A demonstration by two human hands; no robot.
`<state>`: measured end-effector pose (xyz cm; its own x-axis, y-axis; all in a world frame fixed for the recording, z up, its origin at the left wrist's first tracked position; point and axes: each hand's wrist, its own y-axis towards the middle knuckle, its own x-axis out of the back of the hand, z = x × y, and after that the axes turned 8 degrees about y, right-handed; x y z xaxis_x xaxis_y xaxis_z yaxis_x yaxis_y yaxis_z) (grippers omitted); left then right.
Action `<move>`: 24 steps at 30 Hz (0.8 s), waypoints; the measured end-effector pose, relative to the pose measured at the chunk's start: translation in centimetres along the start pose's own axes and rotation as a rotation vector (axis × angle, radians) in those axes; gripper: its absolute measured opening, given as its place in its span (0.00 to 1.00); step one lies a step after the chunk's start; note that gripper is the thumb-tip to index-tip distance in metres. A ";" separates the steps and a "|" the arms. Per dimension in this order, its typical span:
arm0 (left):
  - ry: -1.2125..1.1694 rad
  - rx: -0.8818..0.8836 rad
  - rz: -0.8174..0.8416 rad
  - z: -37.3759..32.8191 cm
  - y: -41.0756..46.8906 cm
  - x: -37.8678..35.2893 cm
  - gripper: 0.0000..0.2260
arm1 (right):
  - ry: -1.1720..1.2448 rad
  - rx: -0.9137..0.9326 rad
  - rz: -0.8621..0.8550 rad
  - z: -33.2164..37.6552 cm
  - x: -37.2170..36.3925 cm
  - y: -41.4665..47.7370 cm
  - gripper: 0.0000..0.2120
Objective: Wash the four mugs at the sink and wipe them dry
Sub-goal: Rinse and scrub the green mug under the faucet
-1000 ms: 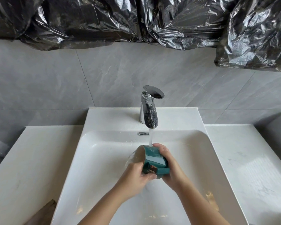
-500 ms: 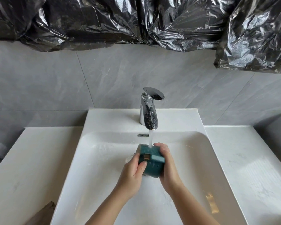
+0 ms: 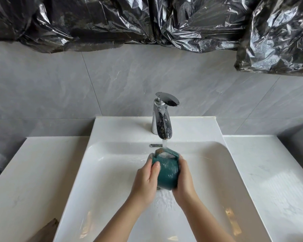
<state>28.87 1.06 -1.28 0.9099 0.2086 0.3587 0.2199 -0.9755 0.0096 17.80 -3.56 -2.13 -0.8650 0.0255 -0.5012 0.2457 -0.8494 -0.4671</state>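
Sink station, head view. I see the green mug (image 3: 166,170) held over the sink (image 3: 110,172) basin, directly under the tap (image 3: 162,119). Running water (image 3: 164,145) lands on its upper end. Left hand (image 3: 145,182) grasps the mug's left side, thumb across the front. Right hand (image 3: 184,180) clasps the right side. The mug's top is blurred; possibly the mouth faces up. White counter (image 3: 33,172) flanks the sink; black plastic sheeting (image 3: 112,21) hangs above.
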 end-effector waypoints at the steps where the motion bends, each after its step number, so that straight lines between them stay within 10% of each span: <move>1: 0.016 -0.004 -0.002 0.1 0.1 -0.2 0.21 | 0.017 0.071 0.022 -0.5 0.2 0.0 0.22; 10: 0.257 -0.210 -0.022 0.7 -1.0 -0.7 0.13 | 0.041 0.102 0.113 -0.5 0.8 0.1 0.15; 24: -0.223 -0.006 -0.101 0.3 -0.9 -0.8 0.18 | -0.194 0.380 0.170 -0.6 1.0 -0.3 0.22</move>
<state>28.02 1.76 -1.88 0.9386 0.3153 0.1404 0.3127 -0.9490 0.0408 17.17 -2.98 -2.94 -0.9014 -0.1992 -0.3845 0.2442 -0.9671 -0.0715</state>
